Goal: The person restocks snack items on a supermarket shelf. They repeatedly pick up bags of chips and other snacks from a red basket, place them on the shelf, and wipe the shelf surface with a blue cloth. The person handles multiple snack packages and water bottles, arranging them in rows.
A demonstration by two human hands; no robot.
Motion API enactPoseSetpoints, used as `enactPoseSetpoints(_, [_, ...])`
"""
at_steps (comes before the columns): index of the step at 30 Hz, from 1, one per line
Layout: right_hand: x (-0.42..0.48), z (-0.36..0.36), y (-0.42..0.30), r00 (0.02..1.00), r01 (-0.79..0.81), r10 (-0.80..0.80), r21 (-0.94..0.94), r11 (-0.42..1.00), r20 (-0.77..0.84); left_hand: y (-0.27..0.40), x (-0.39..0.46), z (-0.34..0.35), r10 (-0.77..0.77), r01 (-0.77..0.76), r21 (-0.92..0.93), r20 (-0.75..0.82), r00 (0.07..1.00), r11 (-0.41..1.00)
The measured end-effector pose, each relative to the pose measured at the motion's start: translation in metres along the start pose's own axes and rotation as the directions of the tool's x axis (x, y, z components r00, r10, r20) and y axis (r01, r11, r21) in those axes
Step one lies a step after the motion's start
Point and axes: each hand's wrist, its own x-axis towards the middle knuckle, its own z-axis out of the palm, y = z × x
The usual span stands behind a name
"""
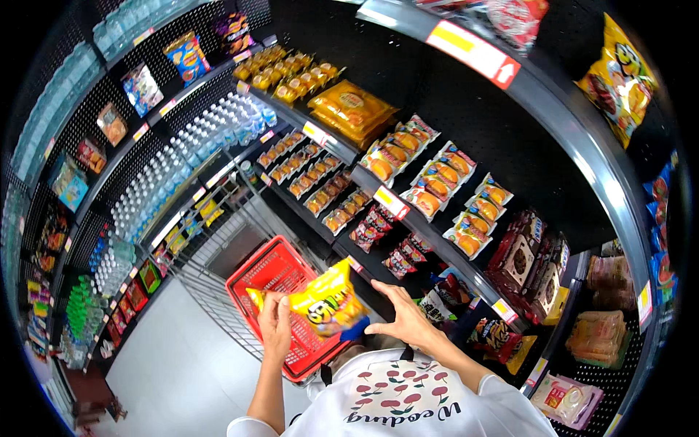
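My left hand (276, 322) grips one end of a yellow snack bag (330, 300) between thumb and fingers. The bag hangs tilted over a red plastic basket (254, 265), and another bit of yellow packaging shows at my left fingers. To the right of the bag, my right hand (401, 317) is spread with its fingers apart, holding nothing. The basket sits in a wire shopping cart (205, 306) right in front of me. Something blue shows just under the bag, too hidden to name.
Shelves at the right carry wrapped bread rolls (439, 180), golden packs (352, 109) and dark red boxes (521, 257). A metal shelf edge (573, 142) curves close above them. Bottled water (185, 147) lines the shelf at the left, beyond the cart. Pale floor (169, 349) shows at the lower left.
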Motion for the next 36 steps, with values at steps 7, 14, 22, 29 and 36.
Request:
enactPoseSetpoints(7, [-0.016, -0.017, -0.003, 0.994, -0.105, 0.109, 0.428, 0.897, 0.016, 0.075, 0.001, 0.063, 0.183, -0.172, -0.118, 0.084, 0.98, 0.978])
enactPoseSetpoints(14, [-0.045, -0.044, -0.009, 0.966, 0.014, 0.137, 0.569, 0.822, -0.221, 0.11, 0.012, 0.092, 0.196, -0.031, -0.372, 0.417, 0.888, 0.928])
enactPoseSetpoints(22, [-0.067, -0.08, -0.026, 0.942, 0.065, 0.109, 0.49, 0.869, -0.318, 0.11, -0.001, 0.123, 0.13, -0.143, -0.041, 0.707, 0.696, 0.989])
enactPoseSetpoints(29, [-0.073, -0.105, -0.052, 0.929, 0.084, 0.03, 0.29, 0.953, -0.369, 0.12, -0.009, 0.14, 0.107, 0.034, -0.203, 0.642, 0.759, 0.979])
enactPoseSetpoints(36, [-0.091, -0.144, -0.095, 0.862, 0.27, -0.211, 0.066, 0.96, -0.461, 0.15, -0.002, 0.129, 0.17, 0.046, -0.406, 0.481, 0.86, 0.913])
